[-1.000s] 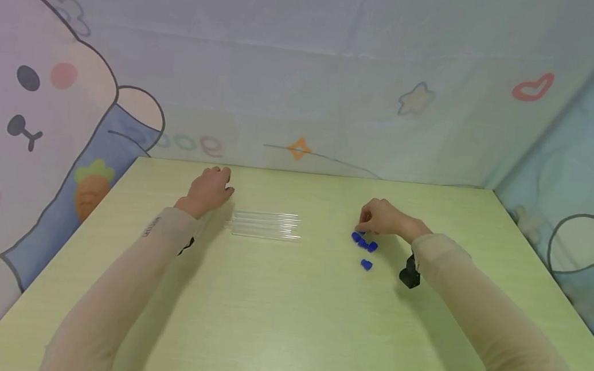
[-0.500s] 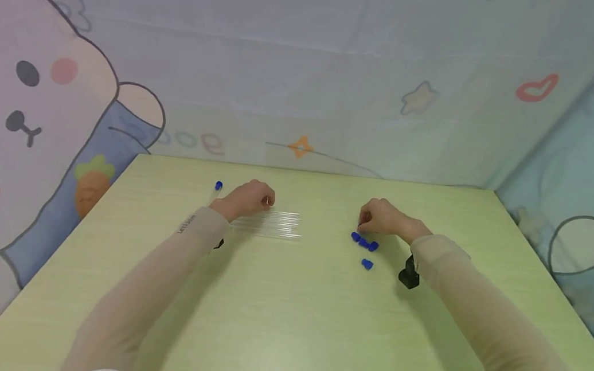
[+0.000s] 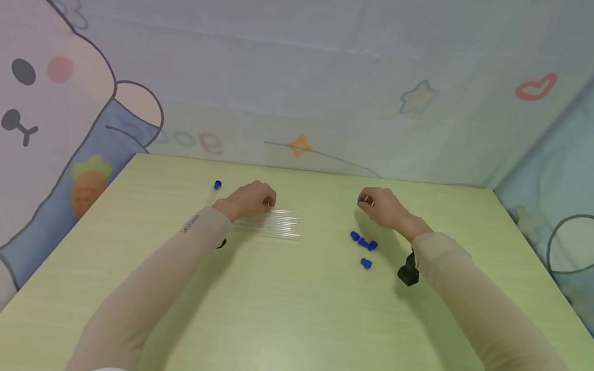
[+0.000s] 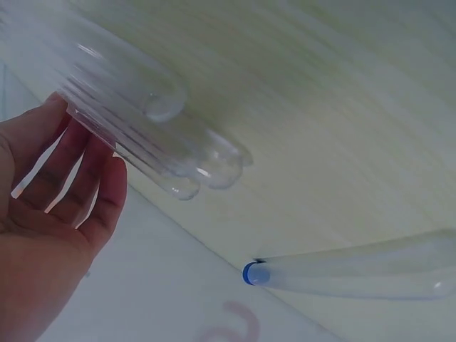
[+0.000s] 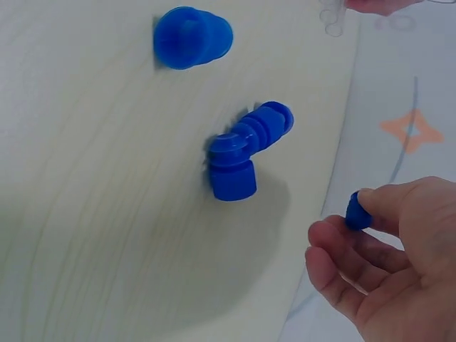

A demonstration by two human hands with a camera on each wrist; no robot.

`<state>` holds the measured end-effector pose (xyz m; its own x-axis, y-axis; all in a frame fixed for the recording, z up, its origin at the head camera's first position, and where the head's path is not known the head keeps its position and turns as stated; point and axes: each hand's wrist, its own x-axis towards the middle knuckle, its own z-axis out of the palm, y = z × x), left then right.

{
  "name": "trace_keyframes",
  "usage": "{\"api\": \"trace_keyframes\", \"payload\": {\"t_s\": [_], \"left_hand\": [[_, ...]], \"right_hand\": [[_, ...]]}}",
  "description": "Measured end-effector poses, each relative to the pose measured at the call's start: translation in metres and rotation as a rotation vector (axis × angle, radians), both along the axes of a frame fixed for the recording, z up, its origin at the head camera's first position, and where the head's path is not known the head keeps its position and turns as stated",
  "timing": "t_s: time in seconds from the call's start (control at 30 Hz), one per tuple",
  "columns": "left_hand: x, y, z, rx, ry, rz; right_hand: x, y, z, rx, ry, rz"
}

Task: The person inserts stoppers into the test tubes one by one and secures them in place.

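Note:
Several clear test tubes [image 3: 273, 224] lie side by side on the table, left of centre. At their far side my left hand [image 3: 251, 198] pinches the outermost test tube between thumb and fingers; in the left wrist view the fingertips [image 4: 60, 103] are right at its wall. My right hand [image 3: 384, 208] is raised over the table and pinches a small blue cap [image 5: 357, 212] between thumb and forefinger. Nearer to me, on the table below that hand, three blue caps [image 3: 362, 242] lie in a cluster. One single blue cap [image 3: 366, 263] lies in front of them.
A test tube with a blue cap [image 3: 218, 184] lies at the back left, partly hidden behind my left hand and wrist. The table [image 3: 288, 311] ends at a printed cloth backdrop [image 3: 303, 94]. A black wrist camera [image 3: 409, 272] hangs under my right sleeve.
My left hand has let go of the capped tube at the back left and moved right to the row of tubes. My right hand has lifted one cap from the cluster and moved back.

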<state>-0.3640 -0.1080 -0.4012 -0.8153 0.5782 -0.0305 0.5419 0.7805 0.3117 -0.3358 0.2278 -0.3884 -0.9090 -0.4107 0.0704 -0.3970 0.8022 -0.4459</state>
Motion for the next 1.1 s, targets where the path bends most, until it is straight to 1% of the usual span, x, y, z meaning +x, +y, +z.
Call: {"api": "trace_keyframes", "payload": {"t_s": [0.17, 0.27, 0.47, 0.6, 0.73, 0.8, 0.9, 1.1], "left_hand": [[0.000, 0.001, 0.000, 0.004, 0.009, -0.013], [-0.001, 0.001, -0.002, 0.003, 0.012, -0.008], [-0.003, 0.002, -0.004, 0.009, 0.014, 0.016], [-0.003, 0.003, -0.002, 0.024, 0.050, 0.023], [-0.003, 0.007, 0.003, 0.046, 0.094, 0.035], [-0.002, 0.010, 0.006, 0.065, 0.101, 0.033], [0.001, 0.015, 0.013, 0.095, 0.111, 0.018], [0.007, 0.024, 0.021, 0.154, 0.156, -0.016]], "right_hand": [[-0.001, -0.002, 0.004, -0.044, 0.048, -0.053], [-0.003, -0.001, 0.005, -0.082, 0.063, -0.083], [-0.003, -0.001, 0.009, -0.182, 0.064, -0.100], [-0.002, -0.002, 0.014, -0.231, 0.079, -0.115], [0.001, -0.003, 0.021, -0.268, 0.086, -0.135], [0.002, -0.004, 0.025, -0.274, 0.087, -0.137], [0.004, -0.006, 0.029, -0.278, 0.087, -0.136], [0.008, -0.015, 0.033, -0.308, 0.090, -0.133]]}}
